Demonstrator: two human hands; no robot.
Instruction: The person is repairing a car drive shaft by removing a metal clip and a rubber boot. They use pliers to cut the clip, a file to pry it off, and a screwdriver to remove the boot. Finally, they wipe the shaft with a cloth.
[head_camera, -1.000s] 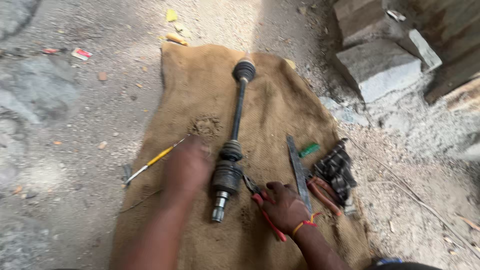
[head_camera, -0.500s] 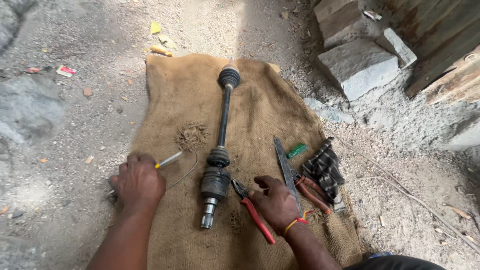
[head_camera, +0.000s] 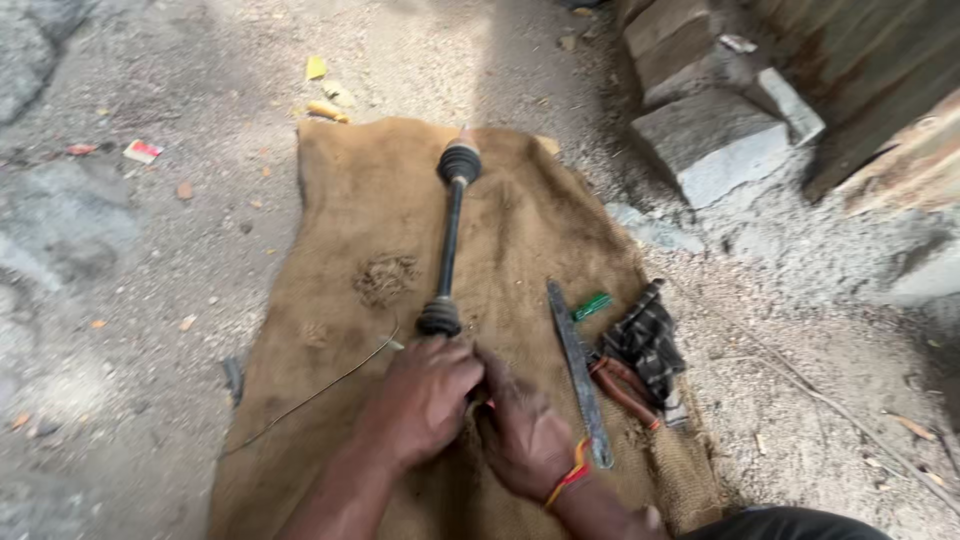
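Note:
A dark drive axle (head_camera: 452, 235) lies lengthwise on a brown burlap sack (head_camera: 340, 210), with a rubber boot (head_camera: 459, 163) at its far end. My left hand (head_camera: 420, 400) is closed over the axle's near joint and hides it. My right hand (head_camera: 525, 432), with a red and yellow band at the wrist, presses in against it from the right. A sliver of red handle (head_camera: 487, 403) shows between the two hands, so the right hand seems to grip the red-handled pliers. Their jaws are hidden.
Right of my hands lie a long flat metal bar (head_camera: 578, 372), a second pair of pliers (head_camera: 626, 388), a dark bundle (head_camera: 646, 338) and a small green piece (head_camera: 592, 305). A thin wire (head_camera: 312, 396) trails left. Stone blocks (head_camera: 712, 140) stand at the back right.
My left hand came in from the sack's left side onto the axle's near joint. My right hand shifted left to meet it, and the red pliers no longer lie on the sack.

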